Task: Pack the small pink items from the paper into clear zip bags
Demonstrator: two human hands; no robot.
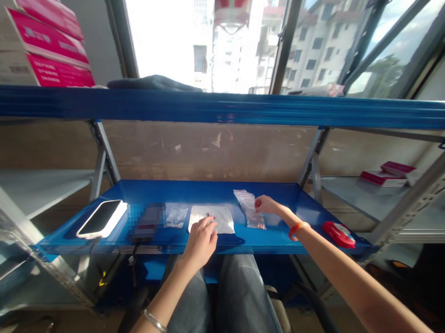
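Resting with curled fingers: left hand (201, 239), knuckles up, fingertips pressing the near edge of a flat clear plastic bag (211, 219). Lying just ahead of that hand, on the blue metal shelf (194, 191): the same bag, rectangular, glossy, slightly crinkled, something small and pale showing through it. Reaching further right and further back: right hand (264, 204), fingers drawn together, tips touching the right edge of a stack of small clear packets (249, 208); whether pinching a packet or only touching it, cannot tell. Sitting between the two hands: that stack, long and narrow, fanned a little, shiny film with faint print. Circling the left wrist: a thin silver bangle (155, 321). Circling the right wrist: an orange band (296, 229).

Going left to right along the shelf: a smartphone (100, 218) with white casing and dark glass screen, lying flat at a slant near the left end; a blurred dark patch just beside it; a small clear pouch (176, 217), soft and wrinkled, lying just left of the flat bag; then bag, stack, and well apart at the right front corner a red rounded object with a white mark (338, 233). Stacking up on the upper left shelf: pink and white cardboard boxes (36, 42), flat-sided and matte.
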